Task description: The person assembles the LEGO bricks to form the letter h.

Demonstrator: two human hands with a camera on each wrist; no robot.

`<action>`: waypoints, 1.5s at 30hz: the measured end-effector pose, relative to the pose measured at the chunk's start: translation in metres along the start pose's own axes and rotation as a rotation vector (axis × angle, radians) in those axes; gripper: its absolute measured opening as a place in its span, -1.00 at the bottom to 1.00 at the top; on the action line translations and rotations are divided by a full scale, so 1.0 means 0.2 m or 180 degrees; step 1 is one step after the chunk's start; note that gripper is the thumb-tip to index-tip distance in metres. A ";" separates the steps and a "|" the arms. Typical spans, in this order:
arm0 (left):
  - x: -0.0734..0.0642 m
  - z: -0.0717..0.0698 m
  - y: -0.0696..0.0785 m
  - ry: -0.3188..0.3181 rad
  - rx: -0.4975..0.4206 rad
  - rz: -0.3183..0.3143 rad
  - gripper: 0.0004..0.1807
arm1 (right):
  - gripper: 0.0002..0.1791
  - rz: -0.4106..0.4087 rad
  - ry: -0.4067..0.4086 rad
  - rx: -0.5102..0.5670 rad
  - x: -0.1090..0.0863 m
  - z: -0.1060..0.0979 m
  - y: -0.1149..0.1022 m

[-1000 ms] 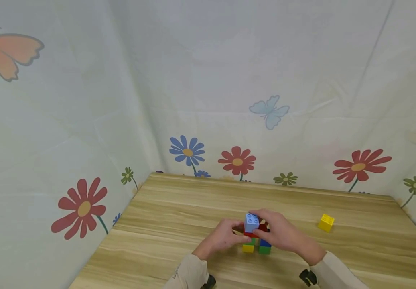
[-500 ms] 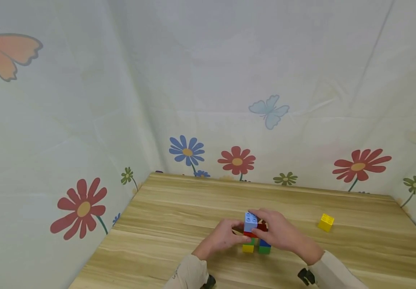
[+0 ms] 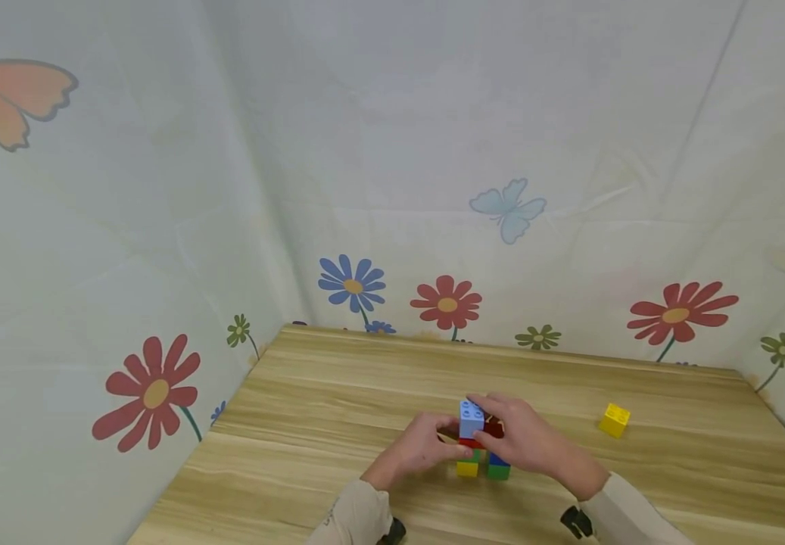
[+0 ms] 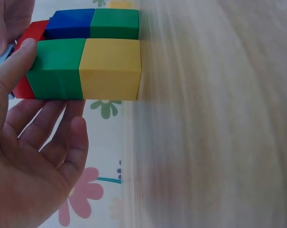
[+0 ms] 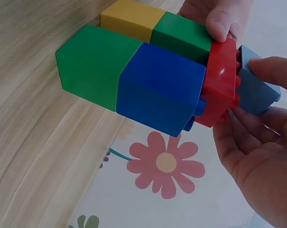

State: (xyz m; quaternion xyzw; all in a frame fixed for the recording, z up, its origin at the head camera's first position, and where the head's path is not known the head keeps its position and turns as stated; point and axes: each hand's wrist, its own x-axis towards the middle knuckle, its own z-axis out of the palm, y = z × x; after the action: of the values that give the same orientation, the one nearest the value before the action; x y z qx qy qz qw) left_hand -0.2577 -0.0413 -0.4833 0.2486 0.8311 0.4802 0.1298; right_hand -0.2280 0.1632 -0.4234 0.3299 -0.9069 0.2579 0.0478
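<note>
My right hand [image 3: 524,435] pinches a light blue toy building brick [image 3: 471,421] between thumb and fingers. It sits over the left end of a red brick [image 5: 218,83], tilted against it, with red studs showing between them in the right wrist view. The red brick bridges two columns: a green brick [image 4: 58,66] on a yellow brick [image 4: 110,69], and a blue brick [image 5: 160,88] on another green brick [image 5: 98,66]. Around the left side of this stack, my left hand [image 3: 422,444] grips it, thumb at the red and green bricks' joint, fingers behind.
A loose yellow brick [image 3: 615,420] lies on the wooden table [image 3: 324,386], to the right of and beyond the stack. Behind the table hangs a pale cloth backdrop [image 3: 392,151] printed with flowers and butterflies.
The light blue brick has turned slightly and shifted a little left with my right hand. My left hand keeps its grip, and the columns stay in place.
</note>
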 end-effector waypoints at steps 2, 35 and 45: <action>0.00 0.00 0.00 -0.0002 0.0006 0.0002 -0.67 | -0.42 0.0005 -0.0003 -0.0023 0.00 0.00 0.00; 0.00 0.01 0.00 0.0017 0.0012 -0.0011 -0.67 | -0.42 -0.0093 -0.0016 -0.0245 -0.02 0.02 0.01; 0.00 0.01 0.00 0.0012 -0.0004 0.0019 -0.68 | -0.43 -0.0062 -0.0001 -0.0303 -0.03 0.02 0.00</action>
State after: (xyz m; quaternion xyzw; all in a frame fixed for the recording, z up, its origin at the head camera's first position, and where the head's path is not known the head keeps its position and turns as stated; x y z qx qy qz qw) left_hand -0.2578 -0.0401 -0.4848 0.2501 0.8303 0.4815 0.1270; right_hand -0.2241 0.1647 -0.4280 0.3360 -0.9149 0.2139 0.0658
